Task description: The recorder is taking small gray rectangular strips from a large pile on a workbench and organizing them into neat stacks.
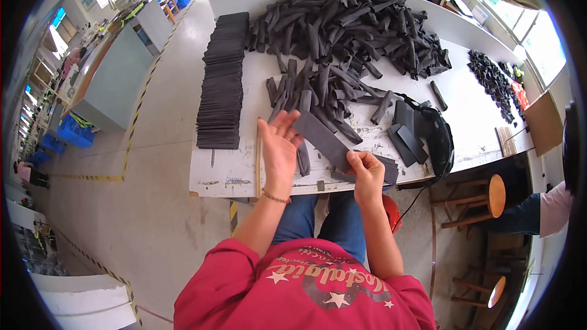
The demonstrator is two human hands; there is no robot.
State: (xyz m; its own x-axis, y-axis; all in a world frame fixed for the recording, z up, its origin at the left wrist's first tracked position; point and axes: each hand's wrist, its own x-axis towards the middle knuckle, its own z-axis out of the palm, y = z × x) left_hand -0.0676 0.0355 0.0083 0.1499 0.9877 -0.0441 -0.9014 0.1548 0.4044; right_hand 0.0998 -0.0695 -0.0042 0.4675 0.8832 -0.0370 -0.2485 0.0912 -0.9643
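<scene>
My right hand pinches the near end of a flat dark grey fabric strip, which slants up and left over the table's front part. Palm up, my left hand is open, its fingers spread beside the strip's far end; whether they touch it I cannot tell. Beneath and beside my right hand lies a small stack of flat dark strips. Beyond both hands spreads a big heap of curled dark grey pieces. A long, neat row of flattened pieces runs along the table's left side.
Right of my hands are a black curved object with a cord and a dark folded case. A thin wooden stick lies by my left wrist. Small black pieces lie far right. Wooden stools and another person's sleeve are at right.
</scene>
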